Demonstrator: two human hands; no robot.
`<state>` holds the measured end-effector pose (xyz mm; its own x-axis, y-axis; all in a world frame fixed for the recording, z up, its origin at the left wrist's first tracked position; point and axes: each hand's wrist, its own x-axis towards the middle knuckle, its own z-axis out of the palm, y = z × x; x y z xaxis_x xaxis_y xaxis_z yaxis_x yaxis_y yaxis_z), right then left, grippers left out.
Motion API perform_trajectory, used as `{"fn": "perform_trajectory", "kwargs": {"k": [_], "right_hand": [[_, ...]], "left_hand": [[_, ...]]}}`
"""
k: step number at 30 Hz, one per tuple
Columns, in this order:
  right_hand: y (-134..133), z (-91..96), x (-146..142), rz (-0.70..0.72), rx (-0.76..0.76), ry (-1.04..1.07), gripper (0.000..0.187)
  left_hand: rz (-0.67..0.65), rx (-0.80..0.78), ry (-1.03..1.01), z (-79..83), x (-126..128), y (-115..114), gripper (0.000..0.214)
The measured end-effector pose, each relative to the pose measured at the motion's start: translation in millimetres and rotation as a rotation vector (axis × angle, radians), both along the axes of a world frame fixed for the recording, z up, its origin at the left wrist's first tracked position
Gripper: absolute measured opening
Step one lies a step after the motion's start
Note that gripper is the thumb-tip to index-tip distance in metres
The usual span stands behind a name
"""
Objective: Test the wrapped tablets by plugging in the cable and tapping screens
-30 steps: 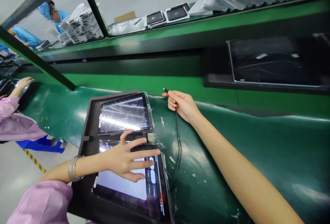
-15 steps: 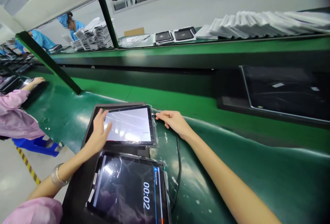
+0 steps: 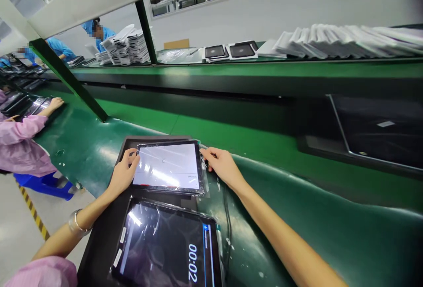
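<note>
Bench (image 3: 350, 234) green (glossy), tablets (image 3: 168, 168) on tray (image 3: 99, 247), white stacks (image 3: 346, 41) on shelf (image 3: 231, 70).

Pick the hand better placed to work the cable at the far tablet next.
Right, I'd judge. The right hand is at the right edge of the far tablet, apparently pinching the end of the cable, which trails below that wrist. The left hand is at the tablet's opposite edge.
</note>
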<state>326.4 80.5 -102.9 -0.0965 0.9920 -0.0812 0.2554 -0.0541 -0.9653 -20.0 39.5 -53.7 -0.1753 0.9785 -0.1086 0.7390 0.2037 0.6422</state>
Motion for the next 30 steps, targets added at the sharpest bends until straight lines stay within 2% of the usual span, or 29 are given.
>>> {"fn": "perform_trajectory", "kwargs": {"k": [4,7,10,13,16,20,25,28,30], "right_hand": [[4.7,-1.0,4.0,0.029,-0.046,0.011,0.076],[14.7,3.4,8.7,0.067,-0.107,0.033,0.088],[21.4,9.6,11.2,0.165,-0.117,0.012,0.082],[25.3,16.0,14.9,0.273,-0.097,-0.046,0.074],[30.1,20.8,20.8,0.378,-0.115,-0.080,0.071],[35.3,21.9,24.1,0.446,-0.144,-0.116,0.069],[33.8,23.8,32.2,0.421,-0.158,-0.088,0.070],[23.1,29.7,63.4,0.303,-0.176,-0.080,0.073],[2.1,32.5,89.1,0.171,-0.179,-0.095,0.074]], "left_hand": [[-0.104,-0.011,0.109,5.6,-0.9,6.9,0.054],[-0.275,0.178,0.305,8.8,14.3,16.7,0.071],[-0.523,0.286,0.404,16.9,54.3,29.3,0.083],[-0.762,0.248,0.395,27.5,106.2,44.8,0.096],[-0.921,0.157,0.383,32.5,148.6,59.7,0.095],[-0.957,0.051,0.432,30.4,173.9,68.0,0.074],[-0.944,0.034,0.432,28.2,175.8,62.1,0.070],[-0.953,0.057,0.428,25.7,174.0,60.3,0.071],[-0.950,0.082,0.420,23.4,170.9,59.2,0.074]]}}
